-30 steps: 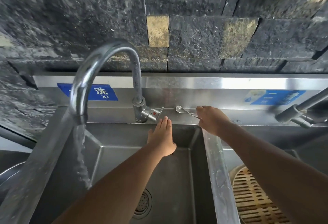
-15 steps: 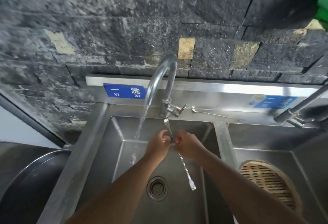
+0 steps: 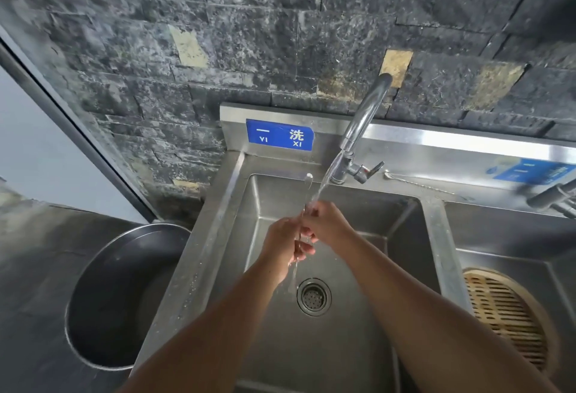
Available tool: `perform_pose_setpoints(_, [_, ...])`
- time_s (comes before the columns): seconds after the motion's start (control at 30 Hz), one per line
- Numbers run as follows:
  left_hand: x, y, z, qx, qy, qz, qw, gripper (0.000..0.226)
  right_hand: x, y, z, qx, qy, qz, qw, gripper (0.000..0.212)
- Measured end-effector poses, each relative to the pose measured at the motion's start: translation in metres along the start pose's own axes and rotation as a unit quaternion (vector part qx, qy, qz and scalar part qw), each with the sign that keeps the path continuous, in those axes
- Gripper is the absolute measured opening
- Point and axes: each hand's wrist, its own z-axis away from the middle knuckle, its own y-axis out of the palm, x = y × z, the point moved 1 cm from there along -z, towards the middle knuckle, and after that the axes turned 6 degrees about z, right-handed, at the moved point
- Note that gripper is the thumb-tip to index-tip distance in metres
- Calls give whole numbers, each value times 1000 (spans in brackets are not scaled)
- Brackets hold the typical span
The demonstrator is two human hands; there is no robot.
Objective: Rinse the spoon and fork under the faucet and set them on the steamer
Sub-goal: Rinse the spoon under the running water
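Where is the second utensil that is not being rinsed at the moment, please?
In the head view, it lies on the back ledge of the sink, just right of the faucet handle, above the divider between the two basins.

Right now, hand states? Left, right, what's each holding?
Left hand: closed around the lower part of the utensil under the water stream.
Right hand: closed on the same utensil, higher up.

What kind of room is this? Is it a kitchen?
Probably a restaurant or canteen kitchen's washing-up spot. There is a steel double sink with a running faucet, a blue wash label on it, and a bamboo steamer in the other basin.
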Motion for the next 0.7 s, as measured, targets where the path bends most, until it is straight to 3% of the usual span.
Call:
perform_pose_setpoints(0.2, [11, 3, 5, -53, 70, -8, 996, 21, -10, 5, 11, -37, 20, -66, 997, 13])
perform_pose_setpoints(0.4, [23, 7, 17, -108, 122, -90, 983, 19, -22, 6, 13, -11, 15, -96, 995, 31])
perform_pose_setpoints(0.57, [33, 3, 31, -146, 148, -88, 974, 20, -14, 11, 9, -32, 7, -126, 991, 7])
perform_pose_setpoints(0.7, [41, -6, 43, -156, 161, -112, 968, 20, -7, 11, 6, -48, -4, -184, 982, 31])
